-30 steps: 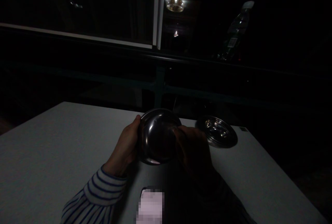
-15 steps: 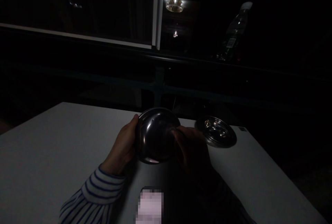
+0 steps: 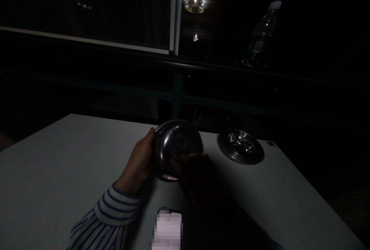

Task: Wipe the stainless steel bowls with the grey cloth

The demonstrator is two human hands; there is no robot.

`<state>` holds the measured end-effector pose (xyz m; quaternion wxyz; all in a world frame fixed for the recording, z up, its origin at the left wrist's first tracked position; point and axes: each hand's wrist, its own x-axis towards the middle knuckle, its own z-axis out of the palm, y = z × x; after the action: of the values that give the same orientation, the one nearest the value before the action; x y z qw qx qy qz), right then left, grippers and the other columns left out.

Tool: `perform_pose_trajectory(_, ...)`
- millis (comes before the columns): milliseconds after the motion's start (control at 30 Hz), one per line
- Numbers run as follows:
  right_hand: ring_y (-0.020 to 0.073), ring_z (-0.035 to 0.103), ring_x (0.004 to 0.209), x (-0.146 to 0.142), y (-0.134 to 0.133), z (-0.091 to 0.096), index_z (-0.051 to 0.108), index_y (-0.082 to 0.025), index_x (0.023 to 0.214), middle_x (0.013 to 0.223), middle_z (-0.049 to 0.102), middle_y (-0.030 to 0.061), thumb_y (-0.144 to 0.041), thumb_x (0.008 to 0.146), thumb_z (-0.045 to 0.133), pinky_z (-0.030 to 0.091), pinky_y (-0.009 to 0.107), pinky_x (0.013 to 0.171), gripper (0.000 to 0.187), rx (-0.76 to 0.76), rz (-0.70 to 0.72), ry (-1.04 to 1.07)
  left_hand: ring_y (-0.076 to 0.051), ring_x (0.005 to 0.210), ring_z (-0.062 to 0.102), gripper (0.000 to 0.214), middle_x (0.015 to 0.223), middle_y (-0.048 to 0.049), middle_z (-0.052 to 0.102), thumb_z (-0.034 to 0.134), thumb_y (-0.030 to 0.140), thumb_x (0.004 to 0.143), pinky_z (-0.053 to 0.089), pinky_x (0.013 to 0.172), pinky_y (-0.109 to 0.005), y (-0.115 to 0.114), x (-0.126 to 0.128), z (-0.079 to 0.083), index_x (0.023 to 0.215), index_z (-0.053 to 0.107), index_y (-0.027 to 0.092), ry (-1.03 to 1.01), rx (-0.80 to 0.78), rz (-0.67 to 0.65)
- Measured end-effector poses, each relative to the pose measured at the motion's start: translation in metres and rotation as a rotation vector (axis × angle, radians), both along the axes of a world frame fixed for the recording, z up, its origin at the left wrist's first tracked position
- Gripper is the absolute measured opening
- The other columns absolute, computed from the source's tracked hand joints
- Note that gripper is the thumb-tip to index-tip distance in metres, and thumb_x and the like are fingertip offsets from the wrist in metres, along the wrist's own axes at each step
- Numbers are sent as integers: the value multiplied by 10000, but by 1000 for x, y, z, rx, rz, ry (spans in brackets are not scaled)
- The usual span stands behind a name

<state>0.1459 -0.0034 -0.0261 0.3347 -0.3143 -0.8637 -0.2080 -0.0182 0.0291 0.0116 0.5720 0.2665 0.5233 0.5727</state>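
A shiny stainless steel bowl (image 3: 170, 146) is held up over the white table. My left hand (image 3: 140, 159) grips it at its left edge, thumb along the rim. Against the lower right of the bowl's shiny face is my right hand (image 3: 195, 176), deep in shadow. Its fingers are drawn together at the metal; whether something small is pinched in them is too dark to see.
Stacked metal dishes (image 3: 241, 146) sit near the far right edge of the white table (image 3: 86, 157). A phone-like object (image 3: 167, 228), blurred out, lies close in front. Behind are a window frame (image 3: 175, 14) and a plastic bottle (image 3: 261, 34).
My right hand has moved left and down across the bowl's face, from its right edge to its lower right part. My left hand and the bowl stay nearly still.
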Motion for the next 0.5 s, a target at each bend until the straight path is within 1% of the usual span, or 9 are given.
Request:
perform_pose_trajectory(100, 215, 523, 904, -2, 0, -1, 577, -132, 1077, 993, 624, 92, -177, 834, 464, 402, 391, 753, 272, 16, 27, 50, -106, 413, 517, 320, 497, 12, 606, 529, 447, 771, 401, 467, -219, 1, -1, 2, 719, 628, 146, -31, 9, 45)
perform_pose_trajectory(200, 224, 504, 977, -1, 1, 3, 551, -122, 1116, 1056, 611, 104, -159, 839, 476, 398, 398, 794, 289, 53, 19, 40, -105, 383, 496, 331, 467, 12, 588, 538, 453, 764, 380, 440, -219, 0, 1, 2, 704, 626, 139, -16, -3, -10)
perform_pose_trajectory(300, 222, 495, 991, 6, 5, 9, 533, -121, 1137, 1066, 606, 97, -165, 848, 481, 394, 394, 810, 297, 43, -46, 42, -115, 377, 499, 348, 464, 5, 589, 546, 465, 755, 368, 422, -225, -1, 3, 0, 735, 637, 130, -1, -8, -64)
perform_pose_trajectory(400, 215, 495, 911, 13, 9, 13, 550, -120, 1097, 1027, 604, 98, -175, 864, 450, 394, 379, 752, 259, 42, -164, 88, -115, 403, 518, 335, 488, 3, 604, 534, 450, 769, 393, 447, -226, -2, 2, 1, 749, 640, 133, -11, -2, -20)
perform_pose_trajectory(433, 215, 493, 891, 14, 9, 12, 555, -118, 1088, 1015, 603, 100, -174, 865, 444, 393, 375, 735, 256, 44, -183, 85, -116, 415, 525, 331, 498, 0, 610, 532, 446, 772, 404, 460, -226, -1, 2, 1, 747, 640, 134, -13, -1, -7)
perform_pose_trajectory(467, 218, 492, 890, 14, 9, 11, 557, -115, 1082, 1009, 601, 101, -170, 859, 448, 393, 376, 734, 254, 52, -180, 79, -115, 425, 531, 330, 506, -1, 615, 531, 445, 773, 411, 470, -227, -1, 1, 2, 740, 639, 135, -16, -1, 1)
perform_pose_trajectory(500, 222, 494, 904, 13, 8, 9, 557, -113, 1081, 1011, 600, 102, -165, 851, 460, 395, 380, 748, 255, 69, -148, 71, -116, 433, 535, 330, 513, -3, 618, 533, 446, 772, 415, 475, -226, -1, 0, 2, 734, 639, 136, -21, -1, 1)
